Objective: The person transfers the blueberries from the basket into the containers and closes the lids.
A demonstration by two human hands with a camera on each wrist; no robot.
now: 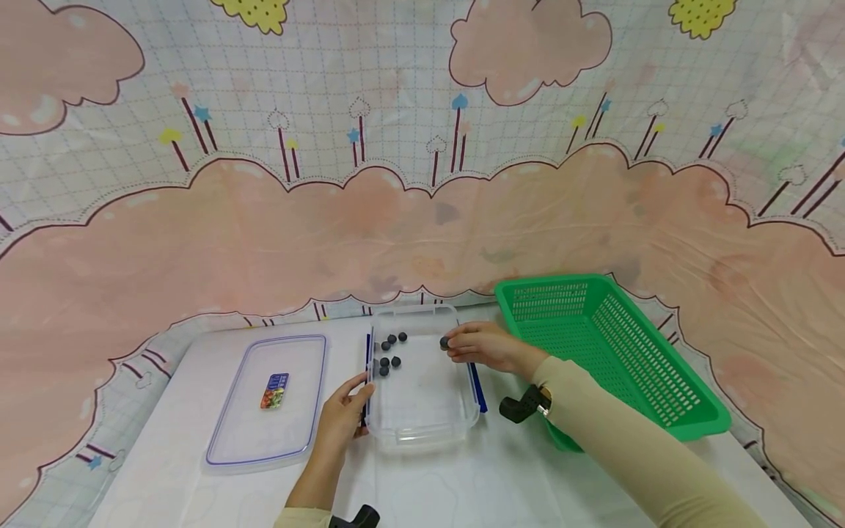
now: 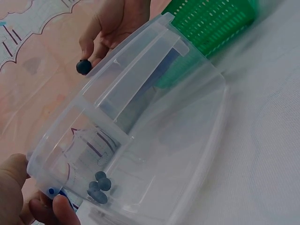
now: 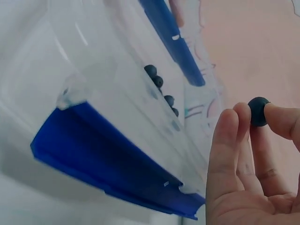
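Observation:
A clear plastic container point(image 1: 422, 411) with blue side latches point(image 3: 117, 154) stands on the table, its top uncovered. Several blueberries point(image 1: 385, 362) lie inside near its left wall; in the left wrist view a cluster of blueberries point(image 2: 100, 185) shows through the plastic. My left hand point(image 1: 343, 418) grips the container's left side, thumb on the rim and fingers around the latch. Above the container's right part, my right hand point(image 1: 485, 346) pinches one blueberry point(image 3: 258, 111) between thumb and fingertips.
To the right, a large green basket point(image 1: 660, 356) stands beside the container, partly behind my right arm. A clear lid point(image 1: 238, 433) with a blue seal and a colourful label point(image 1: 274, 391) lies flat at the left. White cloth point(image 1: 528, 491) covers the table.

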